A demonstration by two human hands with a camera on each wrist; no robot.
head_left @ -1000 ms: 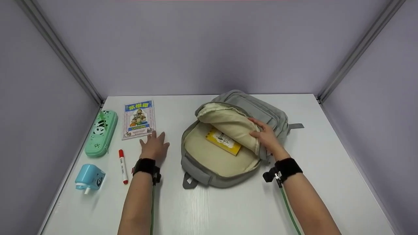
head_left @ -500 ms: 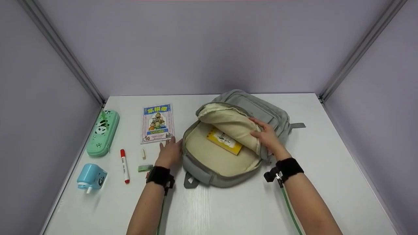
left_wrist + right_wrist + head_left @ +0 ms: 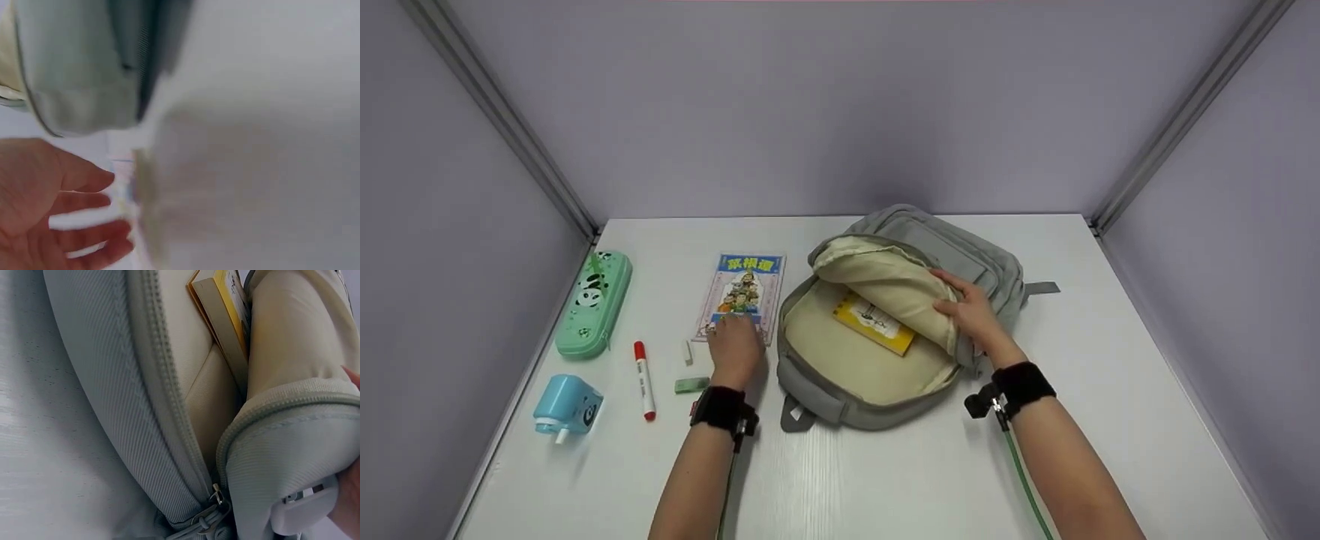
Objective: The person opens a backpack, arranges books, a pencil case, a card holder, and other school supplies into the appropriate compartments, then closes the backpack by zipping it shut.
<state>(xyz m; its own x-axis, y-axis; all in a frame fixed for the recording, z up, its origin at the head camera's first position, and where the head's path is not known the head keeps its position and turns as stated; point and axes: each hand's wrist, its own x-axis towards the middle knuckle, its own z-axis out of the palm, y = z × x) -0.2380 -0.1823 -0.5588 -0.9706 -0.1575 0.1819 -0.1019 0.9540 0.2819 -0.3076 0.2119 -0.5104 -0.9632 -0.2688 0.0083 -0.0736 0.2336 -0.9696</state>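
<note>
My left hand (image 3: pixel 736 351) is over the lower edge of a comic-style booklet (image 3: pixel 751 289), its fingertips pointing down at the cover. In the left wrist view the thumb and loosely bent fingers (image 3: pixel 93 233) stand apart, tips right at the blurred booklet (image 3: pixel 140 208). A grey backpack (image 3: pixel 817 390) lies unzipped beside it. My right hand (image 3: pixel 976 319) holds the backpack's folded-back flap (image 3: pixel 900 281) by its edge, showing the cream lining. A yellow book (image 3: pixel 874 322) lies inside the bag; the flap partly covers it in the right wrist view.
On the left are a green panda pencil case (image 3: pixel 594 304), a red-capped marker (image 3: pixel 644 381) and a light-blue pencil sharpener-like device (image 3: pixel 568 405). A small white stick (image 3: pixel 687 352) and a green eraser-like block (image 3: pixel 691 385) lie near the left wrist. Walls (image 3: pixel 840 112) enclose the table.
The booklet has slid right toward the backpack with my left hand, whose fingers have moved from its lower edge onto its cover. My right hand keeps holding the flap.
</note>
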